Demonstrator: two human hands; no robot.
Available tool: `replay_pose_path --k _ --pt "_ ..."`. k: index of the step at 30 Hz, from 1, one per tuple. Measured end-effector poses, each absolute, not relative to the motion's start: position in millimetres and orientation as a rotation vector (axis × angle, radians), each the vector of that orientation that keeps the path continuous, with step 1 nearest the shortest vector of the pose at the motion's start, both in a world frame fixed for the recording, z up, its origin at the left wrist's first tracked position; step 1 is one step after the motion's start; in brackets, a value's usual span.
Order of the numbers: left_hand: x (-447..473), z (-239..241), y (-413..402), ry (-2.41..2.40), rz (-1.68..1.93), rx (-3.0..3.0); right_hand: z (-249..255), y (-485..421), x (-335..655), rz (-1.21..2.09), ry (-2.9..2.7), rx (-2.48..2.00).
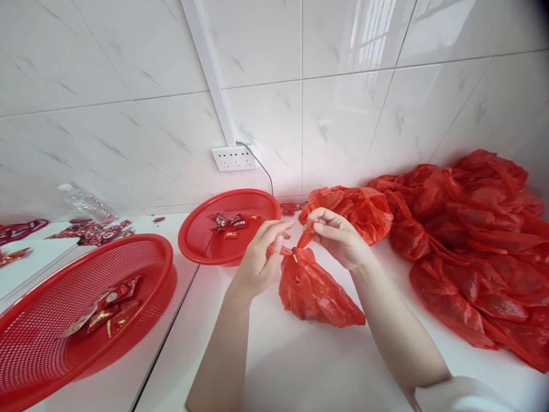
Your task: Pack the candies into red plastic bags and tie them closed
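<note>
A small filled red plastic bag (pixel 315 292) rests on the white counter in the middle of the view. My left hand (pixel 259 257) pinches one of the bag's handle ends at its top left. My right hand (pixel 338 237) pinches the other handle end just above the bag. Both hands are closed on the thin plastic, close together over the bag's mouth.
A red mesh basket (pixel 201 220) with a few wrapped candies stands behind my left hand. A larger red basket (pixel 128 252) with candies sits at the left front. Several filled red bags (pixel 467 240) lie piled along the right wall. A wall socket (pixel 234 157) is above.
</note>
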State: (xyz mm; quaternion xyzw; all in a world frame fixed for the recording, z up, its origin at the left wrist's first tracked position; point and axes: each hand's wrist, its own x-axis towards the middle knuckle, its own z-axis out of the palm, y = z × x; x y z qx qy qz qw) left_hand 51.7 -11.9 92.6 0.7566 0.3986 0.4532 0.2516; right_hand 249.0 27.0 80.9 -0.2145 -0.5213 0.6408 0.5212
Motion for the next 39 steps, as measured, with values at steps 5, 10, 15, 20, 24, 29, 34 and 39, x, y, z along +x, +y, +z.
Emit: replay_pose_path --k 5,10,15,20,24,29,34,39 --pt "43 96 -13 1.353 0.992 2.138 87 24 258 1.434 -1.315 -0.597" --pt "22 103 -15 1.549 0.892 2.189 89 28 279 1.085 -1.379 -0.847" --pt "-13 105 -12 1.758 0.908 1.937 88 34 313 0.85 -1.245 -1.103" --pt "-24 105 -12 1.605 0.85 1.817 89 32 321 0.674 -1.266 -1.194" --pt "-17 106 -12 1.562 0.794 1.818 90 25 314 0.583 -1.42 -1.259" --pt "-11 106 -11 1.631 0.725 1.927 87 23 305 0.308 -1.575 -1.402" --pt "-12 108 -13 1.603 0.682 1.965 84 25 293 -0.01 -1.736 -1.412" --pt "-13 113 -18 1.656 0.743 1.954 68 19 247 0.305 -2.069 -1.328"
